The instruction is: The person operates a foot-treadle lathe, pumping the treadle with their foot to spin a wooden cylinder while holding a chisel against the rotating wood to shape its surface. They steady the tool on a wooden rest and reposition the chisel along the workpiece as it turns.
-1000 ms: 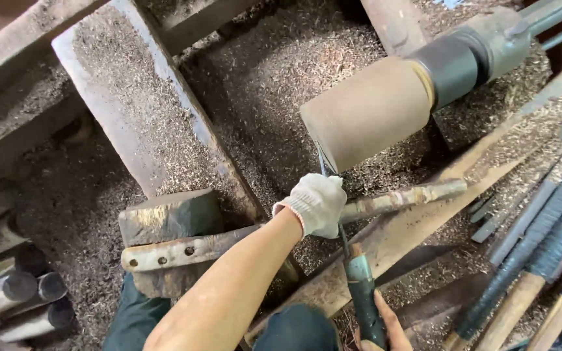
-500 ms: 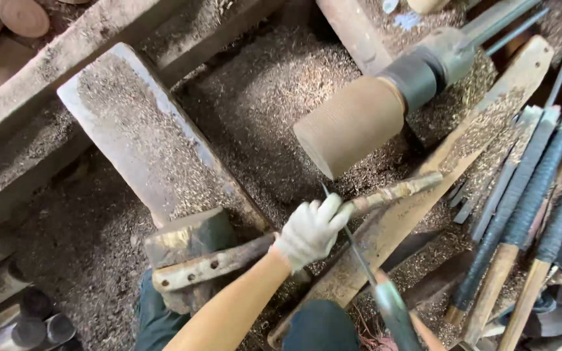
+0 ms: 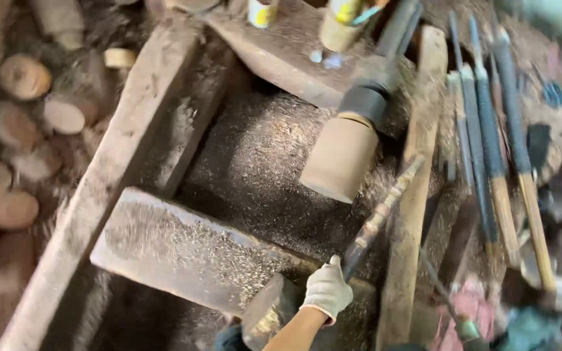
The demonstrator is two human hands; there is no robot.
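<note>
A tan wooden cylinder (image 3: pixel 338 161) is mounted on a dark lathe chuck (image 3: pixel 367 103) over a bed of shavings. My left hand (image 3: pixel 326 292), in a white glove, grips the lower end of a long rusty metal bar (image 3: pixel 380 216) that slants up beside the cylinder. At the bottom right my right hand (image 3: pixel 468 303) is a blurred pinkish shape closed around a thin chisel (image 3: pixel 464 328) with a teal handle. The chisel's tip is away from the cylinder.
Several long-handled turning tools (image 3: pixel 489 130) lie in a row on the right. Heavy wooden beams (image 3: pixel 183 250) frame the lathe bed. Cut wood rounds (image 3: pixel 14 208) are piled at the left. Two cups (image 3: pixel 339 26) stand at the top.
The view has swung and tilted, so the cylinder now sits higher. My left hand stays on the bar. The chisel has dropped back toward the bottom right.
</note>
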